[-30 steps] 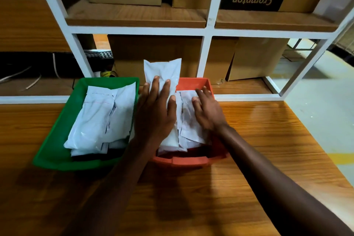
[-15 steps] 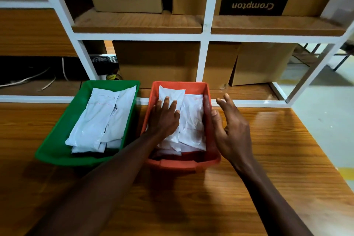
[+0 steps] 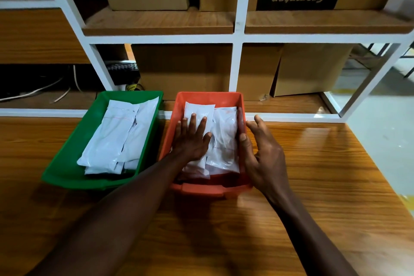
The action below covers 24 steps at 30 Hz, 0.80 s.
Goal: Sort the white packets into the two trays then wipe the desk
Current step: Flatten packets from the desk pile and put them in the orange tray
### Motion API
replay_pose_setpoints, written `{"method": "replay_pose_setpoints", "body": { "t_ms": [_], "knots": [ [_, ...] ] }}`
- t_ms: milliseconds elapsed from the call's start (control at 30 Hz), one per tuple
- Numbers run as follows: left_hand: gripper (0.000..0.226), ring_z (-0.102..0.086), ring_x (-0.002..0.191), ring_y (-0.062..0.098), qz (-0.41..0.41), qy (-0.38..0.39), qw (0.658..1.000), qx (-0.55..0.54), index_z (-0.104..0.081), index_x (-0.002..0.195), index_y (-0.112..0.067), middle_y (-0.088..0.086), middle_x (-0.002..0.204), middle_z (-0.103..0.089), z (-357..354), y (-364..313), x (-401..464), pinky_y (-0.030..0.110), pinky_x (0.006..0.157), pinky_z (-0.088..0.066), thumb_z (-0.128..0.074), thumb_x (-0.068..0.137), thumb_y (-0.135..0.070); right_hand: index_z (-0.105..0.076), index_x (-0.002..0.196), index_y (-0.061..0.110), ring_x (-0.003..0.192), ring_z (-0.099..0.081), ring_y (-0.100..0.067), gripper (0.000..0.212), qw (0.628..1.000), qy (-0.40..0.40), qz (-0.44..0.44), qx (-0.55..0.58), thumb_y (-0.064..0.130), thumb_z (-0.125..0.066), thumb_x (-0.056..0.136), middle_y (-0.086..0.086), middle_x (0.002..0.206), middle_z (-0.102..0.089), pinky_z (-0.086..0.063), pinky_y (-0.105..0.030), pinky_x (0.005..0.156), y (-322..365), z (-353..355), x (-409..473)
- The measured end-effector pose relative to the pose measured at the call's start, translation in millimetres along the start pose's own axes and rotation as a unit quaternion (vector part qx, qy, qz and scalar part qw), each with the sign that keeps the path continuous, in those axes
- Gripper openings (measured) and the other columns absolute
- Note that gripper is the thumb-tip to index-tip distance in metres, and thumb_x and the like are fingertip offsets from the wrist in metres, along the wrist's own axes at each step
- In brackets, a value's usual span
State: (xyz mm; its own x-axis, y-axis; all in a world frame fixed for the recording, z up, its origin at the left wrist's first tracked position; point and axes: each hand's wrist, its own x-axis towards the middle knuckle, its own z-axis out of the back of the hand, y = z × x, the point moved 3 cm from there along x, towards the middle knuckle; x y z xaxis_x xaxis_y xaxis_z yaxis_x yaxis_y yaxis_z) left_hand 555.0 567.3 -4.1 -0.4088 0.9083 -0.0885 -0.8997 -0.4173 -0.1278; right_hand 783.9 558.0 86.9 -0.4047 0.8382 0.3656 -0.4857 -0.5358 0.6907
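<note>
Two trays stand side by side at the back of the wooden desk. The green tray [image 3: 65, 163] on the left holds a stack of white packets [image 3: 116, 141]. The orange tray [image 3: 172, 123] on the right holds more white packets [image 3: 224, 139]. My left hand [image 3: 190, 139] lies flat, fingers spread, pressing on the left packet in the orange tray. My right hand [image 3: 262, 154] rests against the orange tray's right wall, thumb inside the rim, fingers apart outside it.
A white-framed shelf unit [image 3: 237, 38] with wooden boards rises right behind the trays, holding cardboard boxes [image 3: 181, 69]. Cables [image 3: 33, 92] lie on the low shelf at the left. The desk's right edge [image 3: 380, 175] drops to a pale floor.
The upright packet was laid down into the orange tray under my left hand. My right hand left the packets and moved to the tray's right wall.
</note>
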Motion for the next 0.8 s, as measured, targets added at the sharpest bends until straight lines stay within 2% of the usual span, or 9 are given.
{"method": "replay_pose_setpoints", "body": {
  "t_ms": [133,233,333,467,567,667,800],
  "knots": [
    [0.063,0.015,0.151,0.031,-0.003,-0.011,1.000,-0.010,0.005,0.156,-0.036,0.002,0.165,0.018,3,-1,-4,0.046,0.120,0.015,-0.013,0.100,-0.058,-0.051,0.142,0.020,0.146,-0.037,-0.023,0.049,1.000,0.017,0.016,-0.013,0.044,-0.039,0.101,-0.005,0.160,-0.037,-0.036,-0.029,0.103,1,-3,-1],
    [0.062,0.012,0.152,0.028,-0.014,-0.049,0.998,-0.030,-0.001,0.157,-0.038,-0.002,0.166,0.013,10,-3,-10,0.046,0.120,0.010,-0.017,0.101,-0.058,-0.048,0.145,0.024,0.148,-0.034,-0.022,0.051,0.999,0.031,0.022,-0.026,0.049,-0.037,0.101,-0.002,0.162,-0.034,-0.040,-0.034,0.106,-2,-6,1],
    [0.061,0.004,0.153,0.027,-0.032,-0.088,0.995,-0.041,-0.006,0.157,-0.037,-0.002,0.167,0.003,20,-6,-14,0.050,0.122,0.002,-0.018,0.100,-0.058,-0.048,0.145,0.025,0.146,-0.037,-0.021,0.049,0.999,0.035,0.028,-0.032,0.048,-0.039,0.103,-0.002,0.161,-0.036,-0.041,-0.032,0.102,-5,-6,4],
    [0.065,-0.007,0.153,0.027,-0.050,-0.131,0.988,-0.058,-0.015,0.157,-0.031,0.002,0.166,-0.013,35,-10,-27,0.049,0.122,-0.007,-0.016,0.097,-0.058,-0.046,0.144,0.027,0.142,-0.042,-0.023,0.053,0.998,0.045,0.035,-0.038,0.055,-0.034,0.102,-0.002,0.158,-0.040,-0.051,-0.044,0.103,-9,-13,8],
    [0.066,-0.020,0.150,0.029,-0.070,-0.186,0.977,-0.076,-0.029,0.155,-0.024,0.007,0.162,-0.027,50,-12,-45,0.045,0.121,-0.015,-0.019,0.098,-0.056,-0.047,0.142,0.026,0.145,-0.040,-0.023,0.056,0.997,0.046,0.042,-0.047,0.059,-0.031,0.100,0.000,0.158,-0.042,-0.051,-0.047,0.102,-7,-18,7],
    [0.065,-0.025,0.148,0.028,-0.077,-0.216,0.966,-0.115,-0.036,0.151,-0.019,0.009,0.159,-0.033,65,-15,-73,0.041,0.121,-0.018,-0.021,0.098,-0.054,-0.054,0.138,0.021,0.145,-0.040,-0.025,0.054,0.997,0.018,0.056,-0.049,0.053,-0.035,0.100,-0.004,0.153,-0.049,-0.049,-0.047,0.105,1,-20,-1],
    [0.065,-0.016,0.151,0.013,-0.059,-0.210,0.958,-0.188,-0.033,0.152,-0.028,-0.003,0.162,-0.027,75,-19,-122,0.037,0.123,-0.017,-0.021,0.097,-0.060,-0.064,0.130,0.011,0.134,-0.054,-0.027,0.049,0.996,-0.046,0.071,-0.038,0.045,-0.047,0.099,-0.009,0.137,-0.064,-0.053,-0.046,0.100,12,-21,-18]
  ]
}}
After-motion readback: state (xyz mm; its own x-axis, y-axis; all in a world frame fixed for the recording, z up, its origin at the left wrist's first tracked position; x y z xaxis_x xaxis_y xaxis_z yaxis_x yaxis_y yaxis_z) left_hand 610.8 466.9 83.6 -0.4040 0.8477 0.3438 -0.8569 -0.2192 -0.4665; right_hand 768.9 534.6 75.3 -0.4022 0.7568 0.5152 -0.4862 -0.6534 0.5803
